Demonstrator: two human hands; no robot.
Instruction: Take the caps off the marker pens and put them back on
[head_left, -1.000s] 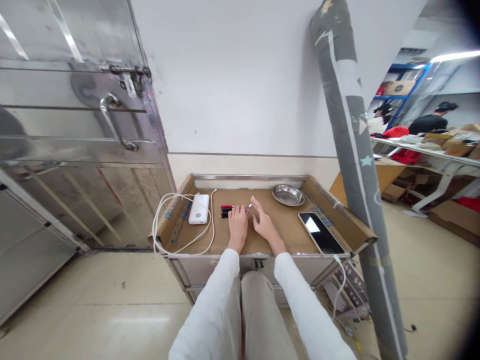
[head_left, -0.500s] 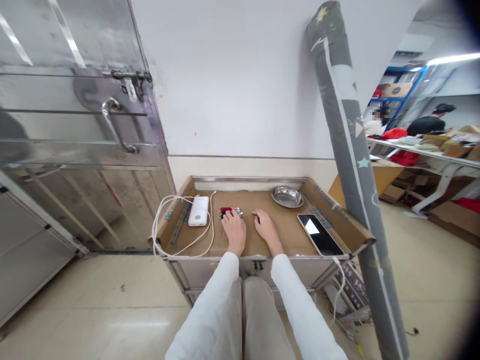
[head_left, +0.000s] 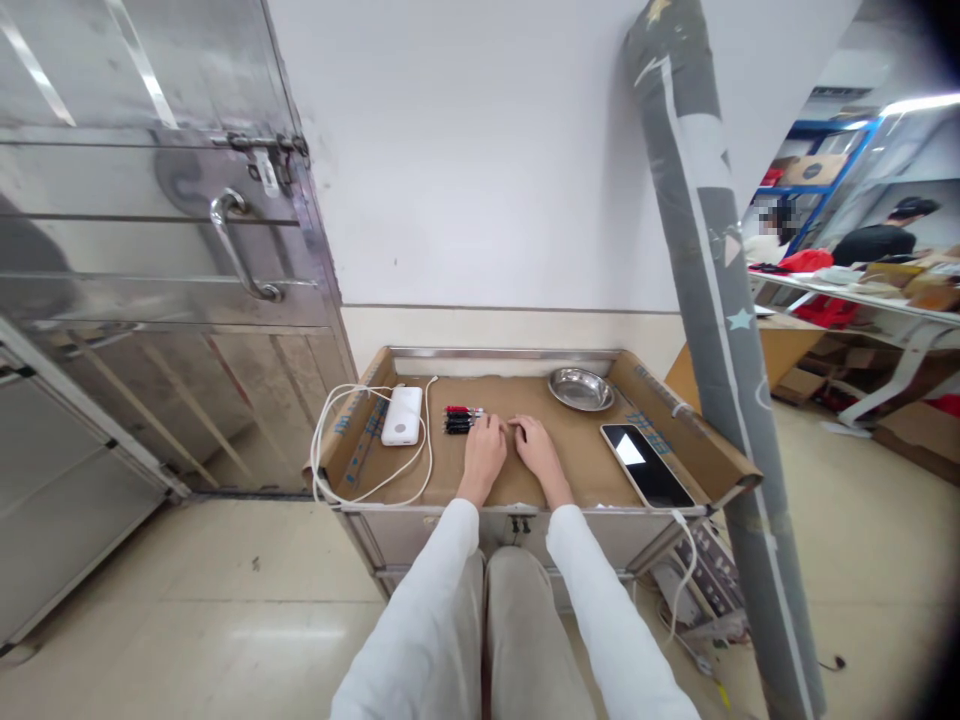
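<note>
Hands closer together than a moment ago, right of the power bank: left hand and right hand curl their fingers, grip unclear. Pens lie already lined up beside it.

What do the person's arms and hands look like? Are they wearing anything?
Both arms wear long white sleeves, the left sleeve and the right sleeve, plain and reaching the wrists. The left hand and right hand are bare, no gloves.

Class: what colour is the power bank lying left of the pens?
The power bank is white; the head view shows it best.
</note>
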